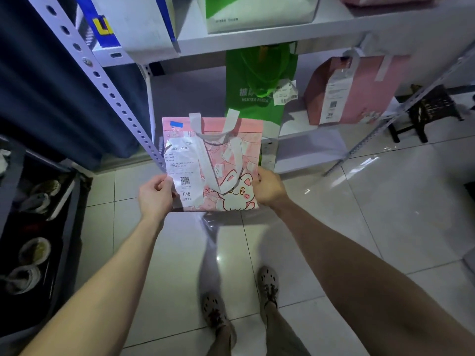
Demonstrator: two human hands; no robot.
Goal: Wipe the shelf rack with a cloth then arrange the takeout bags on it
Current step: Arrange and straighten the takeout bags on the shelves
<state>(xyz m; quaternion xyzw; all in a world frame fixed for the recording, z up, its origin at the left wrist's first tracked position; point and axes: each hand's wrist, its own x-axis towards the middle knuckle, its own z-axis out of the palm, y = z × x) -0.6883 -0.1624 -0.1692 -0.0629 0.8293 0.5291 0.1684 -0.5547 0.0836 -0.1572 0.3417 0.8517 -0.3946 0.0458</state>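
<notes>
A pink takeout bag [226, 155] with a cartoon cat, white handles and a stapled receipt is held flat in front of the white shelf rack [257, 39]. My left hand [155, 195] grips its lower left edge, and my right hand [268, 187] grips its lower right edge. On the lower shelf [305, 140] stand a green bag [257, 83] and a second pink bag [359, 91], both with receipts. The upper shelf carries a green-and-white bag [257, 14] and a blue-and-white bag [133, 29]. No cloth is in view.
A perforated rack post [102, 80] slants down the left, with a dark curtain [46, 80] behind it. A low shoe rack [33, 227] with shoes stands at the far left. A dark stool [426, 111] sits at the right on the glossy tiled floor [385, 214].
</notes>
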